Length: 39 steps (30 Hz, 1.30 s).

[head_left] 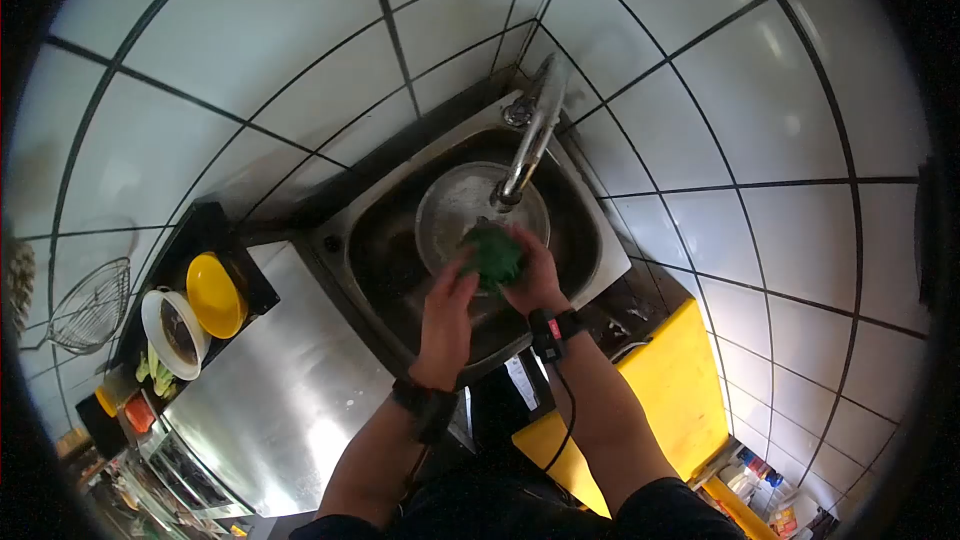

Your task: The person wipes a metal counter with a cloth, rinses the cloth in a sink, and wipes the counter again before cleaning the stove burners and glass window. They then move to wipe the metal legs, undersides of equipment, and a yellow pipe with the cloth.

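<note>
Between my two hands is a dark green, leafy-looking bunch [492, 256], blurred so that its exact kind does not show. My left hand [447, 308] grips its left side, fingers curled against it. On the other side my right hand [536, 275] holds it with bent fingers. The bunch is over the near part of a round, pale bowl [437, 218] standing in the steel sink [375, 265]. Directly above is the spout of a chrome faucet [525, 155]. Hands and greens hide part of the bowl.
A steel worktop [290, 370] adjoins the sink on the left, with a yellow bowl [214, 295] and a white bowl [160, 325] beyond it. A wire strainer [95, 310] hangs at far left. A yellow board [670, 380] lies to the right. Tiled walls [670, 100] meet behind the faucet.
</note>
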{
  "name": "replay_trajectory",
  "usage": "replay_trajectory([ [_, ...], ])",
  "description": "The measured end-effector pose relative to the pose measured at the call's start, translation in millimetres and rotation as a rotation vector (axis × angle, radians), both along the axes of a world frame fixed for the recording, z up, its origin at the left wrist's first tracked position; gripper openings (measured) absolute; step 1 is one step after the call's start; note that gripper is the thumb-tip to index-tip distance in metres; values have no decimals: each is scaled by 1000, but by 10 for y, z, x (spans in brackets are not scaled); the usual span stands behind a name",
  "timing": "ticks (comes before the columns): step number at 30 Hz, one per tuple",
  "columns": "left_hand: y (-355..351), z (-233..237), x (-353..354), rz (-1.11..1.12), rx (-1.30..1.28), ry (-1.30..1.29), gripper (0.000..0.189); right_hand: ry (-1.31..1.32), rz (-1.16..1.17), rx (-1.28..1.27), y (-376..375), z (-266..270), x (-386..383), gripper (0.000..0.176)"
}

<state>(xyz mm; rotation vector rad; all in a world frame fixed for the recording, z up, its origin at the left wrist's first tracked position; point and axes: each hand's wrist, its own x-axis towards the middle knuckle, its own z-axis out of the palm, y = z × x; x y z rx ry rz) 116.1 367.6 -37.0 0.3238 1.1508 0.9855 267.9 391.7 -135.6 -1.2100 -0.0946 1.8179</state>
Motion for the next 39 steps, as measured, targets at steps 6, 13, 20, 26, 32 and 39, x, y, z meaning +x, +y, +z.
replay_trajectory([
  [6, 239, -462, 23, 99, -37, -51, 40, -1223, 798, 603, -97, 376, -156, 41],
  [13, 190, -407, 156, -133, 356, 678, 36, -846, 537, 186, 137, 199, -301, 55],
  [20, 345, -439, 241, -183, 675, 782, 37, -1292, 733, 687, -32, 82, -78, 58],
  [26, 449, -537, 55, -276, 957, 1187, 30, -155, 308, 291, 37, 227, -119, 92],
  [32, 470, -496, -14, -567, 815, 944, 30, 231, 11, -28, 55, 377, -206, 77],
  [39, 346, -181, 44, -424, 1005, 779, 29, 90, -47, 3, 15, 293, 11, 64],
])
